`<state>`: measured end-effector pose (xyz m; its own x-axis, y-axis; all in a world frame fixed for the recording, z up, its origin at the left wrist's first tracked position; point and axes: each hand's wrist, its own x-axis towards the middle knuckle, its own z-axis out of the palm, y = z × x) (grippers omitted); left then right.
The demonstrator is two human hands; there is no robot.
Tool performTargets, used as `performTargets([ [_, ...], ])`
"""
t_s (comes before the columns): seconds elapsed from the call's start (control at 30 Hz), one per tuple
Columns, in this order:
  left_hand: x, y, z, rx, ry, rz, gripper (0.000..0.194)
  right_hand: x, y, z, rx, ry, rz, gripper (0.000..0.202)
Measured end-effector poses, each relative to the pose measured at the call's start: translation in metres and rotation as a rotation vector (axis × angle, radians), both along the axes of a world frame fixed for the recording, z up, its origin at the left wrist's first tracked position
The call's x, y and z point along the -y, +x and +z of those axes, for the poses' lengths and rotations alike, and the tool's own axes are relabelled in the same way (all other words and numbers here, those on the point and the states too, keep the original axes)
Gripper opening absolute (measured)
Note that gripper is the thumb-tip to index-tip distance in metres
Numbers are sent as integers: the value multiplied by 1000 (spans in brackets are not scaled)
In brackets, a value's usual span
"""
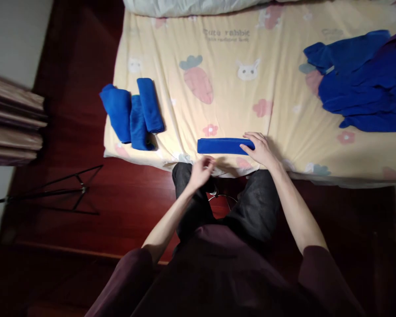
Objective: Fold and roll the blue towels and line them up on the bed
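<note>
A blue cloth (218, 145), folded into a long narrow strip, lies near the front edge of the bed. My right hand (260, 149) rests on its right end, thumb on the lower side and fingers over the top. Just below the strip's left end is my left hand (202, 171), its fingers curled in, apart from the cloth and with nothing visible in them. To the left sit three folded blue cloths: one wide (119, 113), one in the middle (138, 123) partly covered, and one narrow (151, 105).
A loose heap of blue cloth (366, 88) with a small white tag lies at the bed's right. The bed sheet (227, 88) is pale yellow with carrot and rabbit prints. White bedding (191, 6) lines the far side. On the left floor stands a black tripod (79, 190) near a curtain (13, 123).
</note>
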<state>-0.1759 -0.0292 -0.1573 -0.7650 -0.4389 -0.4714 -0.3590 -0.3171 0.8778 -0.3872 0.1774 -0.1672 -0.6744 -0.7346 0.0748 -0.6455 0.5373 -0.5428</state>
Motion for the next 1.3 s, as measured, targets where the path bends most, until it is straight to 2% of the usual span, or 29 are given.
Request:
performTargets([
  [0.03,-20,-1,-1,0,114,-43,29,5,-1,0,19,45,58,48],
  [0.07,-37,-7,-3,-9,342,-42,28,10,-4,1,34,113,97,54],
  [0.1,-51,-15,-5,-24,433,-34,23,15,-7,1,44,195,123,61],
  [0.17,-67,-39,-9,-23,631,121,12,22,-14,2,53,354,159,71],
  [0.27,-70,-72,-13,-13,818,433,25,29,-30,7,54,494,190,78],
  [0.37,-65,-89,-16,-67,871,571,34,36,-48,15,111,568,213,80],
  [0.53,-58,-102,-24,-147,762,828,35,51,-63,20,183,621,223,66],
  [0.6,-53,-105,-26,-167,740,864,40,54,-62,21,180,603,225,62],
  [0.77,-27,-106,-19,-316,694,732,54,59,-46,28,268,515,262,42],
  [0.93,19,-99,3,-479,506,541,54,74,-23,43,490,429,243,30],
  [1.03,54,-92,29,-529,408,406,58,93,-11,49,613,329,269,29],
  [1.13,87,-82,64,-536,324,256,61,122,-1,50,641,220,271,27],
  [1.23,118,-71,98,-538,122,213,59,159,11,47,637,153,263,25],
  [1.3,140,-65,115,-571,-47,164,58,187,21,43,618,109,212,30],
])
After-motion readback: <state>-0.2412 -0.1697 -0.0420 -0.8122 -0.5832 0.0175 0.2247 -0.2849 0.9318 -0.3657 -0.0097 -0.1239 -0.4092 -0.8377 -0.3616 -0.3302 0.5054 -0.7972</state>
